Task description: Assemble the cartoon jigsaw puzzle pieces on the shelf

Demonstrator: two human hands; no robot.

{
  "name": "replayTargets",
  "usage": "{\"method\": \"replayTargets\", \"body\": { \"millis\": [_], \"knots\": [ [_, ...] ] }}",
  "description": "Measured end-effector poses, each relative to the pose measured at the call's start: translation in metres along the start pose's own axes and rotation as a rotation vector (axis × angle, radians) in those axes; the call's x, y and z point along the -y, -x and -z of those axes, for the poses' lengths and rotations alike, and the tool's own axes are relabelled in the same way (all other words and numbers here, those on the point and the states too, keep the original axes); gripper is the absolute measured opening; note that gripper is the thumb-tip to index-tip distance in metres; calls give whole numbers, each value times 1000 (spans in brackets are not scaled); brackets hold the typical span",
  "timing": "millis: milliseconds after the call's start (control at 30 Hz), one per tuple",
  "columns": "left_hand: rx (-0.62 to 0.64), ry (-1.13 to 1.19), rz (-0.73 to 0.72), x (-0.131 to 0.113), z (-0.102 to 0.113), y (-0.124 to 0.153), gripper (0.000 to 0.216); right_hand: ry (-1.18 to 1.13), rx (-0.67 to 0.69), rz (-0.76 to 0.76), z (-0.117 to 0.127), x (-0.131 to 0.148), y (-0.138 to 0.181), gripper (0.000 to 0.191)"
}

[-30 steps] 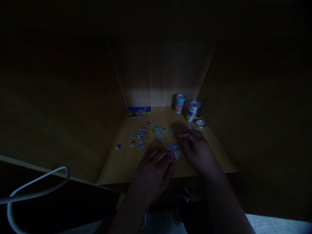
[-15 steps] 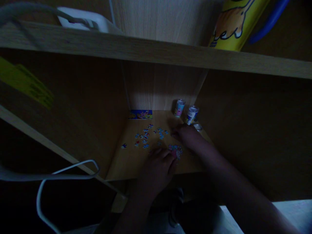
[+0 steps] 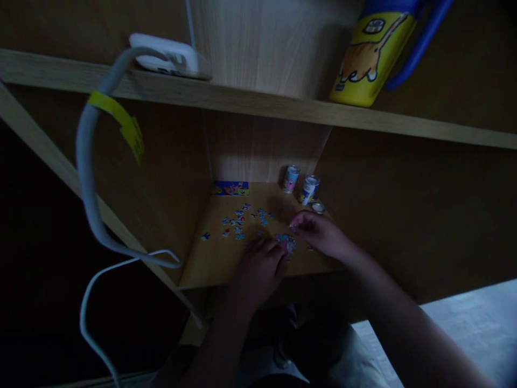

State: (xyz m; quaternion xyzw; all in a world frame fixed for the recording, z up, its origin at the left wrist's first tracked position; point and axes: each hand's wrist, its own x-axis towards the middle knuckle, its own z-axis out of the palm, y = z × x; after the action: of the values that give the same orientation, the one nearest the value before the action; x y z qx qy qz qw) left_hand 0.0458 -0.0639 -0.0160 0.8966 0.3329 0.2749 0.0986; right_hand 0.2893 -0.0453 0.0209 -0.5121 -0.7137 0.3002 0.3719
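Note:
Low in a dim wooden compartment, my right hand (image 3: 317, 231) pinches a small jigsaw piece (image 3: 291, 226) between thumb and fingertips, just above the shelf board. My left hand (image 3: 262, 261) lies on the board, palm down with fingers loosely bent and thumb apart, beside a joined patch of jigsaw (image 3: 287, 243) in pink and light blue. Its fingertips are dark and partly hidden. Loose jigsaw pieces (image 3: 237, 221) lie scattered beyond my left hand. One stray piece (image 3: 205, 236) sits farther left.
Against the back wall lies a colourful printed card (image 3: 230, 188). Two small printed cans (image 3: 291, 179) (image 3: 309, 190) stand at the back right, with a round lid (image 3: 318, 207) nearby. Above are an upper shelf edge (image 3: 258, 97), a yellow cup (image 3: 359, 59) and a white power strip (image 3: 169, 56) with a hanging cable (image 3: 86, 172).
My right hand has drawn slightly back and lifted, and a piece now shows in its fingertips. My left hand stays near the joined patch. The camera view has shifted, showing more of the upper shelf.

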Motion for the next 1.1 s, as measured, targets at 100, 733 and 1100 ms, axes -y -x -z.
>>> {"method": "replayTargets", "body": {
  "millis": [100,733,1100],
  "knots": [
    [-1,-13,-15,2,0,-1,8,-164,-73,-80,-1,9,32,33],
    [-10,-46,-55,6,-1,-5,11,-217,-103,-276,-24,-8,70,43],
    [-10,-47,-56,6,-2,-5,13,-192,-69,-247,-26,-17,53,35]
  ]
}}
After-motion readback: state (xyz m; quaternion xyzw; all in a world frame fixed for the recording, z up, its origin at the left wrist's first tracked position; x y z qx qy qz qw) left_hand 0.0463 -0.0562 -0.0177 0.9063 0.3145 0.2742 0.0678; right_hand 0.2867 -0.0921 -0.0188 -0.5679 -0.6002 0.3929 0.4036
